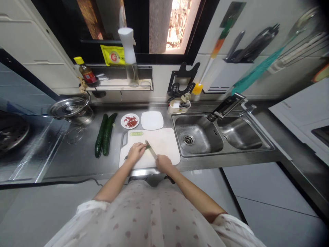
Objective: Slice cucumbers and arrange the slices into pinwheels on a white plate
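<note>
Pinning cucumber piece (148, 146) to cutting board (167, 144): left hand (136, 151), fingers curled over it, steadied it for cut. Right hand (163, 163), at board's near edge, fingers closed round knife (152, 151), blade at piece. Slices (136, 133) lay at board's far edge, clear of blade; whole cucumbers (104, 135) left of board.

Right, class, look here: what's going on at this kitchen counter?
A person is slicing a cucumber piece on a white cutting board. The left hand pins it down, and the right hand holds the knife against it. A row of slices lies at the board's far edge. Two whole cucumbers lie on the steel counter to the left.
</note>
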Motion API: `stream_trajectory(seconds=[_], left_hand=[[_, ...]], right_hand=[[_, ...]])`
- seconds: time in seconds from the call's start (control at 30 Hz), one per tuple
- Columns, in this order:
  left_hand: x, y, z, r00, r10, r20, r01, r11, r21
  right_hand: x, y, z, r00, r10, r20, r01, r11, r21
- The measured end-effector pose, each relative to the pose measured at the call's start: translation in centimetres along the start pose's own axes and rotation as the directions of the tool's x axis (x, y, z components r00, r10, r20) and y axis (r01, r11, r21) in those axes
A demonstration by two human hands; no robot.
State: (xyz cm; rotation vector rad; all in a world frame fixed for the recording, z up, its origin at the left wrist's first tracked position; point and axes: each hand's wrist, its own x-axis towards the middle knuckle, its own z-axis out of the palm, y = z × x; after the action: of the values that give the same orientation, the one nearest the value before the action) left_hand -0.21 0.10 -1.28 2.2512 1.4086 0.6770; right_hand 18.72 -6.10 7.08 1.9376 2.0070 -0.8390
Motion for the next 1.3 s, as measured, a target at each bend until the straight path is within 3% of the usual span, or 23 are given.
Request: stream_trajectory(seconds=[0.47,0.87,1.3], left_hand=[[0.0,0.1,-0.1,1.0,-0.009,0.006,0.009,1.0,0.0],[0.0,0.0,0.1,1.0,-0.014,0.005,0.014,0.999,-0.032],[0.0,0.0,0.0,1.0,-0.008,0.0,0.008,1.0,-0.018]], right_hand=[[1.3,-1.1,-0.8,1.0,-0.011,-0.004,0.011,1.0,0.018],[0.0,0.0,0.3,1.0,-0.004,0.001,0.004,1.0,0.006],[1.5,-1.1,-0.3,1.0,-0.011,0.006,0.011,1.0,-0.004]])
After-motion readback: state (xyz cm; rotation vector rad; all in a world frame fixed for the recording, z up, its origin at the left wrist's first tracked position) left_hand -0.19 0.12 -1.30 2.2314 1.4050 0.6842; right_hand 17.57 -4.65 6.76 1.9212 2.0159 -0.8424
